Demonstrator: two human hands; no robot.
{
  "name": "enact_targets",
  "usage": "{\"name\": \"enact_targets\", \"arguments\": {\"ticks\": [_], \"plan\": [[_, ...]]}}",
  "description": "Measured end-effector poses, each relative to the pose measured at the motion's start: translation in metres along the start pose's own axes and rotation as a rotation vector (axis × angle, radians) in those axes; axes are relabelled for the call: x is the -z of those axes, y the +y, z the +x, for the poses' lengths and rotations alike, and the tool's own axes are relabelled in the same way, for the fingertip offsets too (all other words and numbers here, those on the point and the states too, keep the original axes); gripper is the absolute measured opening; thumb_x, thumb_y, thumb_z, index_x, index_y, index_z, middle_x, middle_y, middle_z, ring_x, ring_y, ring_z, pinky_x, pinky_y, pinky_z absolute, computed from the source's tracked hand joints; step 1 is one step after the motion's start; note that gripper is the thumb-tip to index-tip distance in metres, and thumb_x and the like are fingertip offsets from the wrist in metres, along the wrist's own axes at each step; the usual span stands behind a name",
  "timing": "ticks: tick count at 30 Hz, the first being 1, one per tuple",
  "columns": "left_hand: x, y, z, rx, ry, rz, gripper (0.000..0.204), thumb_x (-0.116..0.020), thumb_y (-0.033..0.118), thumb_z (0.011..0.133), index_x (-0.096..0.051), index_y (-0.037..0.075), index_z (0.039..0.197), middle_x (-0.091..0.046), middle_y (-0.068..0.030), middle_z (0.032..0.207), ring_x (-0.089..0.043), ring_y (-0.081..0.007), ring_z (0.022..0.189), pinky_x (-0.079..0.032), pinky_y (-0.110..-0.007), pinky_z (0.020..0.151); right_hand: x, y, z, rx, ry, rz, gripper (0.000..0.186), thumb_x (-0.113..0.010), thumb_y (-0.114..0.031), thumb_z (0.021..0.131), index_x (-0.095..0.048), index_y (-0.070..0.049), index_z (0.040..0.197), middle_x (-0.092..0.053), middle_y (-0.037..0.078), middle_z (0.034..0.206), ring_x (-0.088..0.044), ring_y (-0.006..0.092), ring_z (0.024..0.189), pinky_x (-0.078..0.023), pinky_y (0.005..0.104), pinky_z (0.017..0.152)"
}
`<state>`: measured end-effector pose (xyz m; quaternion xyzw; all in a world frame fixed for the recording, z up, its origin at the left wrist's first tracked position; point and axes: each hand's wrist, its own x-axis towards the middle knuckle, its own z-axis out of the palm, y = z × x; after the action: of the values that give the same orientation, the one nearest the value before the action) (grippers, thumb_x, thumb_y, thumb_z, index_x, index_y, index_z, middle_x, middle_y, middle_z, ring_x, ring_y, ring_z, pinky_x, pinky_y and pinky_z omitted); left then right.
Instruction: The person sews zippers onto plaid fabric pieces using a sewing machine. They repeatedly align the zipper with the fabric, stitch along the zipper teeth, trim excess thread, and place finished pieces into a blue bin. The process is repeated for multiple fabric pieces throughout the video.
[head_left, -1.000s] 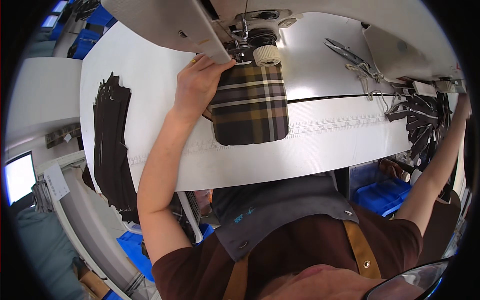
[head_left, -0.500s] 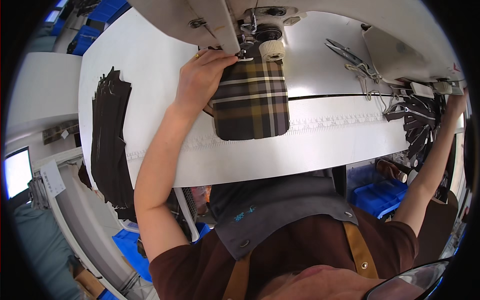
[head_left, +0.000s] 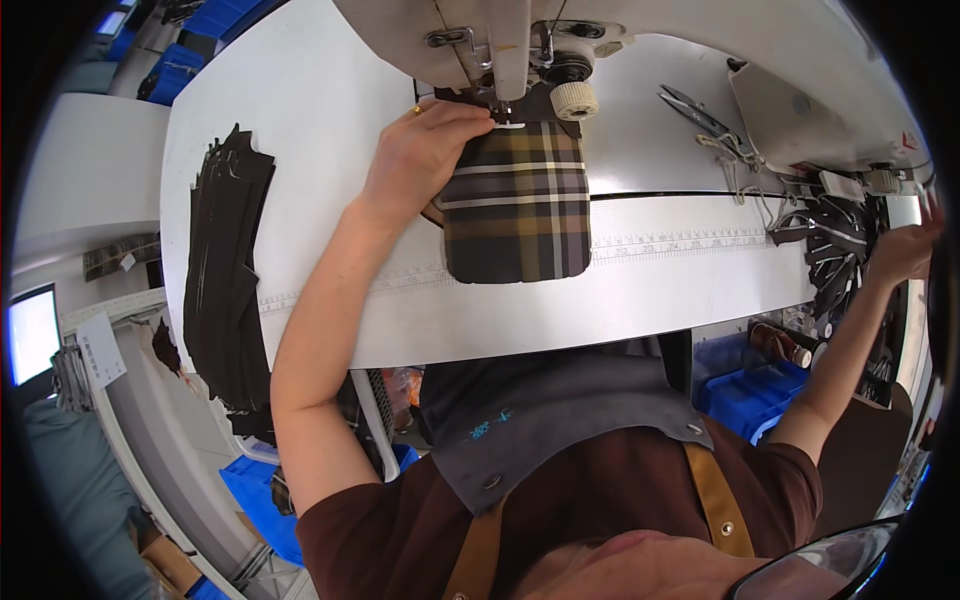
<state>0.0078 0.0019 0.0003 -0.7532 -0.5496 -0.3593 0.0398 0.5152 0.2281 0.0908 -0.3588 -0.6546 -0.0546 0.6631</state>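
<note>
A plaid fabric piece with rounded lower corners lies under the presser foot of a sewing machine. My left hand, a ring on one finger, pinches this piece at its upper left edge, fingertips right beside the foot. A strip of brown material shows beneath the fabric on the left. Far out on the right, my right hand is raised by the machine's end, past a bunch of dark zippers. Its fingers look stretched upward, partly lost at the dark picture rim; no held thing shows.
A stack of dark fabric strips hangs over the table's left edge. Thread snips and loose cords lie right of the needle. A printed ruler crosses the white table. Blue bins stand below.
My right hand has come lower and nearer, its fingers now showing. My left hand stays on the plaid fabric. The whole view has shifted slightly.
</note>
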Motion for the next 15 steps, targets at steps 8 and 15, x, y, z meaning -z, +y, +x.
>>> {"name": "enact_targets", "arguments": {"ticks": [8, 15], "plan": [[-0.011, 0.004, 0.004, 0.351, 0.219, -0.028, 0.011, -0.065, 0.006, 0.077, -0.068, 0.007, 0.087, -0.067, -0.0016, 0.09, -0.06, -0.0231, 0.091, -0.043, -0.041, 0.09, -0.124, -0.129, -0.132, 0.2, -0.881, -0.052, 0.028, -0.061, -0.012, 0.088, -0.061, -0.001, 0.113, -0.063, 0.012, 0.115, -0.058, 0.0312, 0.104, -0.046, 0.0341, 0.091], [0.002, -0.012, -0.001, -0.035, -0.115, 0.316, 0.012, -0.059, 0.008, 0.084, -0.063, 0.006, 0.095, -0.066, -0.0038, 0.103, -0.058, -0.0214, 0.106, -0.031, -0.05, 0.104, -0.147, -0.116, -0.138, -0.093, -0.771, 0.014, 0.02, -0.053, -0.017, 0.095, -0.062, 0.0, 0.1, -0.067, 0.008, 0.089, -0.063, 0.0261, 0.077, -0.048, 0.0326, 0.068]]}}
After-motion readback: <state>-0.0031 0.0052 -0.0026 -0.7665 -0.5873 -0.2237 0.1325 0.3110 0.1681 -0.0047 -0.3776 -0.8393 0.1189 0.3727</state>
